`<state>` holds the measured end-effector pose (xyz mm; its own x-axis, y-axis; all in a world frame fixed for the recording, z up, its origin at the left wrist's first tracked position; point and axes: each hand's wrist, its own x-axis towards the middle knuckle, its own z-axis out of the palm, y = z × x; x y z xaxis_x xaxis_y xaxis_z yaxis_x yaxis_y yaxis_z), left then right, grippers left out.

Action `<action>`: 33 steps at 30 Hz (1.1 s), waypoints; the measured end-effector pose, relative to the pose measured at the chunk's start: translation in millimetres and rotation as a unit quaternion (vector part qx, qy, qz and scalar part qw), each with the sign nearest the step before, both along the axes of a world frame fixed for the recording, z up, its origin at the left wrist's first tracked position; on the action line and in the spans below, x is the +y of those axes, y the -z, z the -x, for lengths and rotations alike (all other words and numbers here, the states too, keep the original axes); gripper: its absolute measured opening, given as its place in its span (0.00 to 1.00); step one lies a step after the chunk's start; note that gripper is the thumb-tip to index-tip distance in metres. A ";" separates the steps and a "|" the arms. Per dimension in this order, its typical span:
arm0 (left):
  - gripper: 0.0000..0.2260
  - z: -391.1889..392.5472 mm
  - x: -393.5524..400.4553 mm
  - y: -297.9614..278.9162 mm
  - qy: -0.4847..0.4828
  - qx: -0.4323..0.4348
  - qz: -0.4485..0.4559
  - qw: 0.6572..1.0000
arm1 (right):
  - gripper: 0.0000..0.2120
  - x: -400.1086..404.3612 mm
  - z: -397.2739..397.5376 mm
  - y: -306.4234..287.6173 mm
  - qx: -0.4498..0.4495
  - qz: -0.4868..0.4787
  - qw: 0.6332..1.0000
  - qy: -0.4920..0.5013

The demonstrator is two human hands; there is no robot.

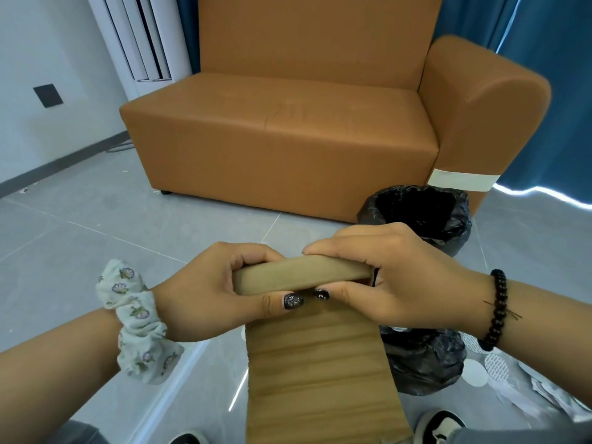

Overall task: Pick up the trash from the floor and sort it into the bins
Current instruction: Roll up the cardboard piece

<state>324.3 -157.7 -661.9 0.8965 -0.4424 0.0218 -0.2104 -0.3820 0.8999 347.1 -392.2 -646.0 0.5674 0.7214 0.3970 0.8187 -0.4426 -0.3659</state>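
A long strip of brown corrugated cardboard (323, 373) hangs down in front of me, its top end rolled or folded over. My left hand (205, 296) grips the left part of that rolled end, fingers curled over it and thumb underneath. My right hand (394, 277) grips the right part the same way. Behind my right hand stands a bin lined with a black bag (419, 209), its mouth open. A second black-bagged bin (423, 360) sits lower, partly hidden by the cardboard and my right wrist.
An orange sofa (288, 136) fills the space ahead, the far bin against its right arm. Blue curtains (551, 59) hang at the right, a white standing air conditioner (144, 36) at the left. White papery scraps (499, 373) lie on the grey tile floor at lower right. My shoes (439, 427) show at the bottom.
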 end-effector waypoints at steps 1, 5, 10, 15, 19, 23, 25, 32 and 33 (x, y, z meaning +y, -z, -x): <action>0.15 0.0 0.0 0.9 0.013 0.011 -0.006 1.000 | 0.16 -0.1 -0.4 1.3 -0.031 0.010 0.999 -0.006; 0.14 -0.9 -0.9 4.7 0.004 -0.010 -0.026 1.000 | 0.19 0.3 -2.2 5.2 -0.077 0.024 0.997 -0.017; 0.12 0.7 -1.6 2.4 -0.023 -0.021 -0.012 0.999 | 0.18 0.1 -3.5 -0.7 0.003 0.001 1.000 -0.003; 0.13 0.6 -1.1 0.9 -0.023 -0.010 -0.004 1.000 | 0.16 0.8 -1.9 1.2 -0.021 -0.021 0.999 -0.012; 0.27 -1.2 1.9 2.7 0.040 0.033 -0.005 0.999 | 0.14 1.2 0.7 -1.5 -0.111 0.008 0.994 -0.023; 0.27 -1.9 -0.2 2.3 0.057 0.055 0.031 0.996 | 0.12 0.0 0.1 0.0 -0.179 0.021 0.983 -0.029; 0.26 -2.5 0.3 2.5 0.047 0.050 0.031 0.997 | 0.12 0.9 -0.3 -0.3 -0.193 0.025 0.980 -0.029; 0.17 3.1 0.7 -2.9 -0.017 -0.089 -0.087 0.992 | 0.21 -2.4 -3.1 -3.7 0.012 0.039 0.999 0.018; 0.18 3.6 1.6 -3.0 -0.024 -0.139 -0.130 0.981 | 0.23 -3.7 -4.6 -2.4 0.064 0.034 0.997 0.023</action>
